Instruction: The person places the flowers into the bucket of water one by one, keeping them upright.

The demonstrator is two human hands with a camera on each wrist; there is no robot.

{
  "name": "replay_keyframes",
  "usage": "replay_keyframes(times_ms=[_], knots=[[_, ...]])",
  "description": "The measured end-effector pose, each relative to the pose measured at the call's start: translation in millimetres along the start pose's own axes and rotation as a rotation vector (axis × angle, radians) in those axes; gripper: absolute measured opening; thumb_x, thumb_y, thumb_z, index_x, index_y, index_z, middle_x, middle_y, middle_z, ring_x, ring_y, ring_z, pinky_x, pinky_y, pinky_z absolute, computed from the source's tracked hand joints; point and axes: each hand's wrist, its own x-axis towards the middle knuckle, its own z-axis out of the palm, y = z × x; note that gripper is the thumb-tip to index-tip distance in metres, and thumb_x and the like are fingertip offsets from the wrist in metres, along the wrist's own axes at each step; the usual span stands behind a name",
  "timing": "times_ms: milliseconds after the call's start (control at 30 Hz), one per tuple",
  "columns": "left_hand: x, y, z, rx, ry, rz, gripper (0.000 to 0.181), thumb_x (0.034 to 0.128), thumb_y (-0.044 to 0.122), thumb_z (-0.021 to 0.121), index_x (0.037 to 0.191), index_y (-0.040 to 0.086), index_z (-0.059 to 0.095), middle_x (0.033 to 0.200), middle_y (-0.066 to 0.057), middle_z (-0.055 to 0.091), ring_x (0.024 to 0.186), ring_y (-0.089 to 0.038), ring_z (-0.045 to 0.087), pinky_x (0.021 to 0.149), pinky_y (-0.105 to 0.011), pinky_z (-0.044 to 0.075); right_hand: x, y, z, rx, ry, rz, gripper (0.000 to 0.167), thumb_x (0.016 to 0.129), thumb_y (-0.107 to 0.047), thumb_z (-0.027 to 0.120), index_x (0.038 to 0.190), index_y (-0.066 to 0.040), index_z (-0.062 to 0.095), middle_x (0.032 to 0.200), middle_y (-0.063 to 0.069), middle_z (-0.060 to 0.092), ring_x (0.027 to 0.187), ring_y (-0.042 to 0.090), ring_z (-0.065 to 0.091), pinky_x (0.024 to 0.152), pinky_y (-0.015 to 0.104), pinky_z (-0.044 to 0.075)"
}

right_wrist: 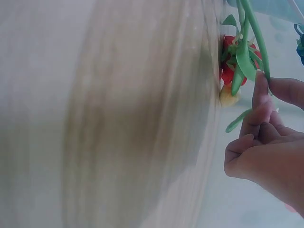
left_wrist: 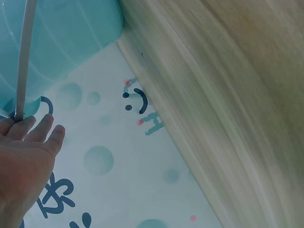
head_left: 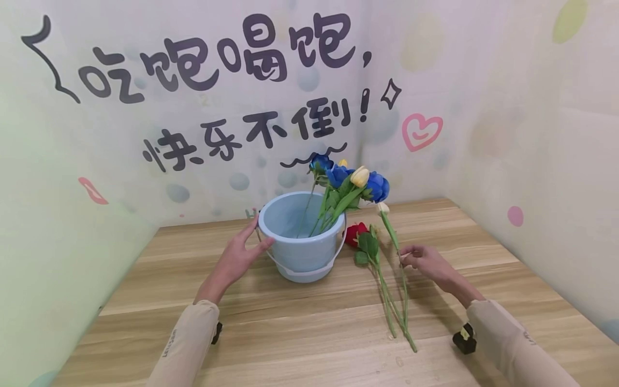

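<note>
My left hand (head_left: 237, 260) rests against the left side of the light blue bucket (head_left: 304, 255), thumb and fingers spread at its rim. In the left wrist view, the fingertips touch near the end of the bucket's handle (left_wrist: 24, 57). My right hand (head_left: 430, 264) pinches the green stem of a white tulip (head_left: 382, 208) between thumb and forefinger, bud upward. Beside it on the table lies a red rose (head_left: 356, 234) with long stems; a yellowish bud (right_wrist: 229, 96) shows there in the right wrist view. Blue flowers (head_left: 378, 186) and a cream tulip (head_left: 360, 177) lean inside the bucket.
The wooden table (head_left: 213, 344) meets a wall sheet (head_left: 232, 118) with dark lettering just behind the bucket. Side walls stand to the left and right. Small black pieces (head_left: 465, 339) sit at both sleeve cuffs.
</note>
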Motion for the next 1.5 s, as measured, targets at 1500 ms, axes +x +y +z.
replay_keyframes(times_ms=[1500], knots=[[-0.1, -0.5, -0.1, 0.000, -0.011, -0.001, 0.083, 0.1015, 0.048, 0.064, 0.166, 0.015, 0.024, 0.168, -0.013, 0.023, 0.153, -0.042, 0.021, 0.119, -0.067, 0.021, -1.6, -72.6, 8.5, 0.465, 0.338, -0.290, 0.011, 0.103, -0.002, 0.061, 0.113, 0.001, 0.055, 0.088, -0.009, 0.073, 0.079, 0.002, 0.059, 0.067, 0.018, 0.044]])
